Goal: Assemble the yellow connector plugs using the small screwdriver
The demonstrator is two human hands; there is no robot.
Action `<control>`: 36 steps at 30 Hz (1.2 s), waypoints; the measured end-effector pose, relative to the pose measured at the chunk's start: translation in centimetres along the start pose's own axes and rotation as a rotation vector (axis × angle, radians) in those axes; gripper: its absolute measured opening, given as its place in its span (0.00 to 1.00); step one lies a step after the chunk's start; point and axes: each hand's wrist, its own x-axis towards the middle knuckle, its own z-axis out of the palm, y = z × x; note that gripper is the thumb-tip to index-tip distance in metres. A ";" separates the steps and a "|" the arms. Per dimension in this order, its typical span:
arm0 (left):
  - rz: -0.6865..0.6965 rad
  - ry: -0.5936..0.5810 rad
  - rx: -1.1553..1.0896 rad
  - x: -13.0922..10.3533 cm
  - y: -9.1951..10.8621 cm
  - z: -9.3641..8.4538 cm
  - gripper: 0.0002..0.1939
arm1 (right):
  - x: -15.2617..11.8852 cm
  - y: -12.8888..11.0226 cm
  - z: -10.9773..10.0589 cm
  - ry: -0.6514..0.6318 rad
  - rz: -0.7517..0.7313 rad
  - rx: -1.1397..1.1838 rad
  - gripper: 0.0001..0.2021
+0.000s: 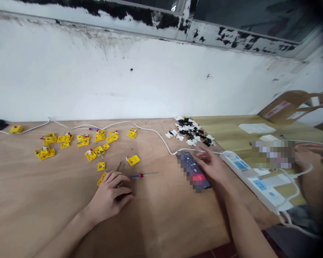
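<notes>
My left hand [114, 190] is low over the wooden table, its fingers curled together around something mostly hidden by them. A yellow plastic piece [101, 178] shows just beyond its knuckles, and a screwdriver [136, 176] with a purple-and-red handle lies to its right. Above the fingers is a small metal part [120, 166]; near that rests a flat yellow cover [134, 160]. On the right, my right hand [208, 163] has its fingers apart beside a phone [190, 163] with a lit, partly blurred screen. Whether its fingertips touch the phone, I cannot tell.
Several opened yellow casings [83, 140] spread across the back left. A heap of black and white parts [193, 130] sits behind the phone. A white cable [161, 138] leads to a power strip [254, 181]. Another person's hand [309, 156] appears at the far right.
</notes>
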 end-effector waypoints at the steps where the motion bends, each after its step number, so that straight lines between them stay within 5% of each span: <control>1: -0.002 0.002 0.001 0.0 0.0 0.0 0.04 | 0.0 0.2 0.1 -0.021 0.006 0.029 0.31; 24: 0.010 -0.023 0.005 0.1 0.4 -0.4 0.08 | -0.3 0.2 -0.3 -0.087 0.027 0.062 0.29; 36: 0.017 -0.036 0.006 0.3 0.4 -0.4 0.08 | 0.1 -0.6 1.6 -0.045 0.036 -0.014 0.31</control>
